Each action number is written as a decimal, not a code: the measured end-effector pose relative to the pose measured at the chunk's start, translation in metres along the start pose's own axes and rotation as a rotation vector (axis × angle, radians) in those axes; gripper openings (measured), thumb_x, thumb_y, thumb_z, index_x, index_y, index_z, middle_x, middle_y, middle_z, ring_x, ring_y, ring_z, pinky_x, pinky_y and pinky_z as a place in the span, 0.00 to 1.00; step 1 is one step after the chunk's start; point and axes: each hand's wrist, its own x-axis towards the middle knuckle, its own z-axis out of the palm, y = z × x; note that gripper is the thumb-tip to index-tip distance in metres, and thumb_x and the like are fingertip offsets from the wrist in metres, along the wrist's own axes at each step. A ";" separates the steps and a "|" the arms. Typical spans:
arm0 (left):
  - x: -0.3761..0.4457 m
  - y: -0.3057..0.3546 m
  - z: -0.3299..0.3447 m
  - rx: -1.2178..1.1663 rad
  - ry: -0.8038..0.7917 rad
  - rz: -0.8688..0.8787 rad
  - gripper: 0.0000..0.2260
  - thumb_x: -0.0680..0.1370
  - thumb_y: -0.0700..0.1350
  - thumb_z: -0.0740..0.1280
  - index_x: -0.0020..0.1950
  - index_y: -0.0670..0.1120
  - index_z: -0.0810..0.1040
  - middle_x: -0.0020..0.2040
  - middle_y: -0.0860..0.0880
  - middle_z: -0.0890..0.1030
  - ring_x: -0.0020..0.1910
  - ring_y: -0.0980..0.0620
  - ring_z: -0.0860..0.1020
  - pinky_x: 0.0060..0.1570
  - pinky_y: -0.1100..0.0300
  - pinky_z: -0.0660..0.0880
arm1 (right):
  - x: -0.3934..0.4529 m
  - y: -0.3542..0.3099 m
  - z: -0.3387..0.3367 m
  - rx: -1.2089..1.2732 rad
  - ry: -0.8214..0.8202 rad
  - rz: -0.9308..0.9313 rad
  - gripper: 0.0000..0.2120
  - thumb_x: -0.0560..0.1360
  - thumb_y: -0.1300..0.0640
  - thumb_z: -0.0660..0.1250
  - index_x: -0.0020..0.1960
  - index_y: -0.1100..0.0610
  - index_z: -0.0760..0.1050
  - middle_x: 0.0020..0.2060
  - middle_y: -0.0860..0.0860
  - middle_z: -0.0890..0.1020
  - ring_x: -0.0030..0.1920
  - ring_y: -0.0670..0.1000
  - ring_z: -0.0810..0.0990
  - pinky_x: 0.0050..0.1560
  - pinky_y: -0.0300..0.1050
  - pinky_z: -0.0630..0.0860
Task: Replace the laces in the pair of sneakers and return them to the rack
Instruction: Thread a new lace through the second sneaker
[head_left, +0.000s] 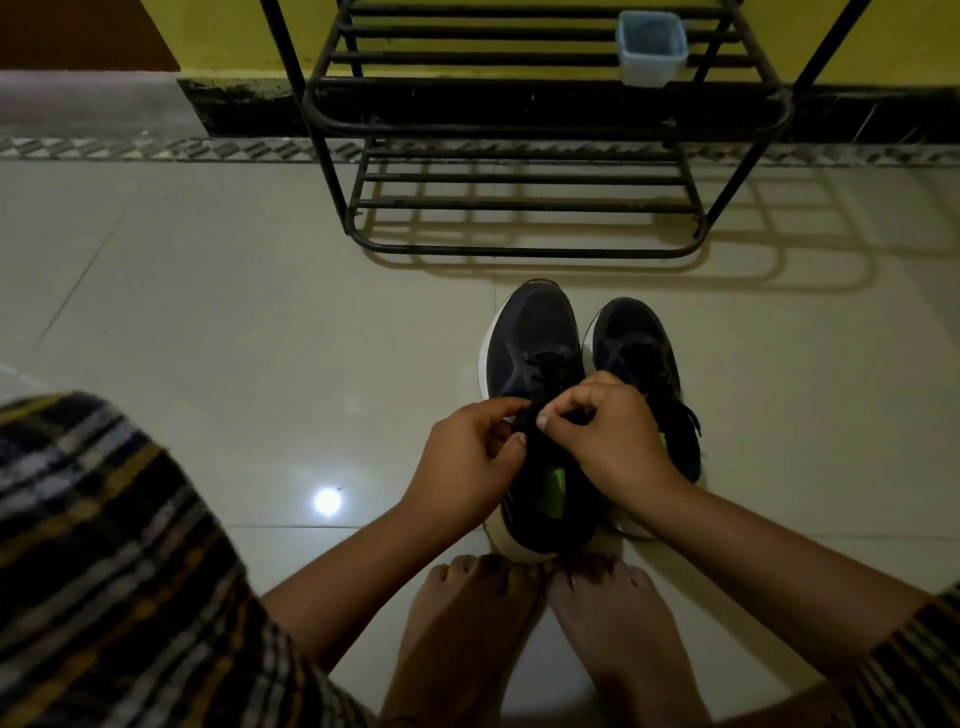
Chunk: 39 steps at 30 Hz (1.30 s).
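Centrally, low in the frame, both hands, left hand (467, 457) and right hand (613, 441), pinch a black lace (530, 415) over the left sneaker (530, 338); fingers curled tight. Dim light could cause a missed eyelet.

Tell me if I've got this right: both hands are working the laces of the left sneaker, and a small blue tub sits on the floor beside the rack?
Nearly. The head view shows both hands on the left sneaker's laces, but the blue tub sits on a rack shelf, not the floor.
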 end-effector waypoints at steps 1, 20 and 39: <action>0.000 0.000 0.000 0.005 -0.008 0.008 0.14 0.77 0.39 0.65 0.62 0.49 0.77 0.34 0.59 0.76 0.33 0.66 0.76 0.33 0.77 0.69 | 0.000 0.000 0.000 0.006 -0.001 0.002 0.06 0.71 0.59 0.72 0.38 0.50 0.79 0.41 0.47 0.74 0.44 0.45 0.75 0.43 0.32 0.69; 0.000 -0.002 0.000 -0.111 0.007 -0.102 0.04 0.76 0.41 0.68 0.49 0.47 0.79 0.40 0.50 0.81 0.41 0.57 0.79 0.42 0.70 0.75 | -0.003 -0.002 0.001 0.057 -0.028 0.012 0.06 0.71 0.61 0.72 0.37 0.53 0.80 0.38 0.50 0.75 0.40 0.49 0.76 0.44 0.39 0.73; 0.004 0.004 -0.001 0.055 -0.027 -0.009 0.11 0.71 0.43 0.75 0.52 0.47 0.80 0.41 0.55 0.81 0.40 0.62 0.80 0.44 0.75 0.75 | -0.004 -0.003 -0.001 0.220 -0.060 0.222 0.10 0.72 0.63 0.71 0.33 0.53 0.78 0.29 0.46 0.79 0.36 0.46 0.79 0.40 0.38 0.73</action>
